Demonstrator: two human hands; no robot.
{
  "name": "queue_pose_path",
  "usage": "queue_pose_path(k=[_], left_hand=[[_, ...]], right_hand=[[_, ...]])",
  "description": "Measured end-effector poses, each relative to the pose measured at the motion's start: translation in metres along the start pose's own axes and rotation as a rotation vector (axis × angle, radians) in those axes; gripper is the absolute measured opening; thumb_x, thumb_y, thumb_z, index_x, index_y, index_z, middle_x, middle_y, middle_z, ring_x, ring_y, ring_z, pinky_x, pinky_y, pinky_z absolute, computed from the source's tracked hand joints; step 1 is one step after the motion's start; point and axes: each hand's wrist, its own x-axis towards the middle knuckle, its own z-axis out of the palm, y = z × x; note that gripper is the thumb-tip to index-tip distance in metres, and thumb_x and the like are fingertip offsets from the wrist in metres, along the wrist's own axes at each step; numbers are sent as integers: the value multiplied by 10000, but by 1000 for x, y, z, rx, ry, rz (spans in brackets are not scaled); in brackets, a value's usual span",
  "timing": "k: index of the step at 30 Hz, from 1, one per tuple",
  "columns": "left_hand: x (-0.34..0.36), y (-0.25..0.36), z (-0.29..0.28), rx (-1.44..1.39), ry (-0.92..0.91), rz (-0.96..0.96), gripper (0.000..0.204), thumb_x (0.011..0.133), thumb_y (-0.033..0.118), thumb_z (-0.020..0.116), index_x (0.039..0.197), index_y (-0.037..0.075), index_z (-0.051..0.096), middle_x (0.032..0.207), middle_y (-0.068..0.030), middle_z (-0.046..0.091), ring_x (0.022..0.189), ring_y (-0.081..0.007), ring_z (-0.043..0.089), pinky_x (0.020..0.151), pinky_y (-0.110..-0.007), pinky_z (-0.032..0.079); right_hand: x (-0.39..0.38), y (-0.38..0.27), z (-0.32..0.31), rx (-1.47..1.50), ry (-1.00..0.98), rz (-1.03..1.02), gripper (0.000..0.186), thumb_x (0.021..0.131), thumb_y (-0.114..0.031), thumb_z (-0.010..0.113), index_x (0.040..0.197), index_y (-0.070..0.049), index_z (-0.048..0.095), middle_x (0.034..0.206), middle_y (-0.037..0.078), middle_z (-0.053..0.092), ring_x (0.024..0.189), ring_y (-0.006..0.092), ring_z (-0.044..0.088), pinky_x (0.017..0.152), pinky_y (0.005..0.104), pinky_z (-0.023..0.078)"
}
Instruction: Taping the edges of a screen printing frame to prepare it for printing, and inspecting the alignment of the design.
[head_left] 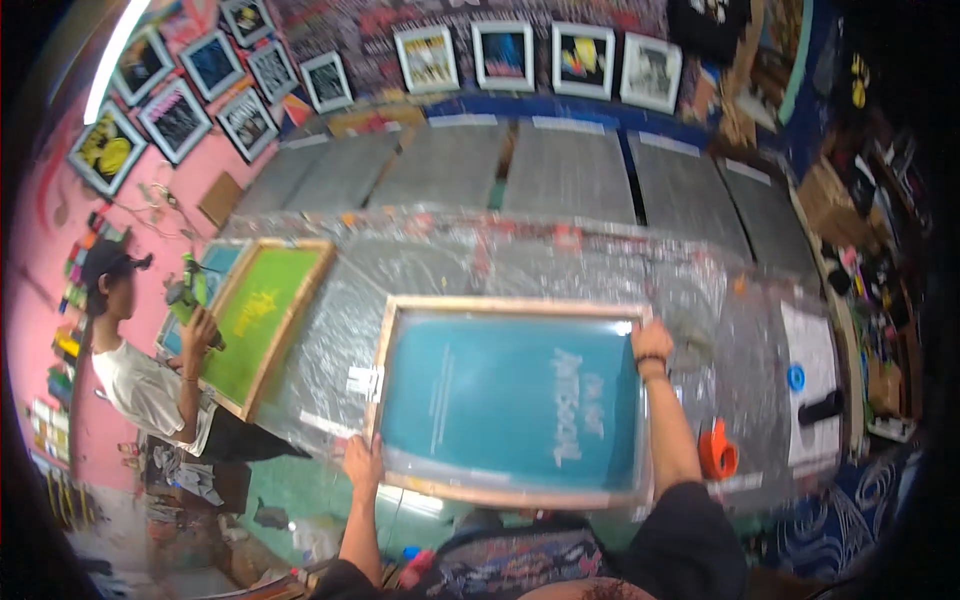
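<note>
A screen printing frame (515,305) with wooden sides and teal mesh is in front of me over the plastic-covered table. Pale lettering shows on the mesh. My left hand (363,462) is closed on the frame's left side near its near corner. At the far right corner, my right hand (653,345) grips the wood, a dark bracelet on its wrist. The frame's near edge reaches past the table toward my body. An orange tape dispenser (717,450) lies right of my right forearm.
At left, a person (145,370) in a cap holds a green power tool (187,295) beside a green-meshed frame (262,310). White paper (808,340), a blue tape roll (796,378) and a black object (820,408) lie right. Grey panels (565,170) line the back.
</note>
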Motion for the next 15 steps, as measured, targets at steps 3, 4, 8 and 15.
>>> queue_pose_path(k=[3,4,8,15], left_hand=[[-10,26,-36,-95,94,-85,453,975,457,621,1021,14,534,959,-251,626,929,-487,605,777,-565,472],[-14,38,-50,-112,133,-100,453,975,457,621,1021,14,534,959,-251,626,929,-487,605,777,-565,472],[-5,57,-135,-197,226,-193,413,991,409,614,1066,16,510,942,-290,656,889,-511,624,753,-587,456],[12,63,-263,-421,744,-110,419,1015,353,588,1270,31,508,949,-297,672,887,-529,635,731,-556,490]], right_hand=[[17,-7,-65,92,51,-6,520,905,-489,638,1071,2,591,921,229,730,875,411,725,745,531,571],[22,-6,-87,135,64,32,537,907,-491,634,1125,-6,560,936,253,724,873,444,711,757,553,557],[29,-49,-212,308,157,20,561,944,-483,589,1253,-29,474,931,307,703,874,506,679,758,597,523],[20,-94,-445,490,735,-188,718,989,-616,510,1456,-90,367,988,312,694,917,514,660,755,599,502]])
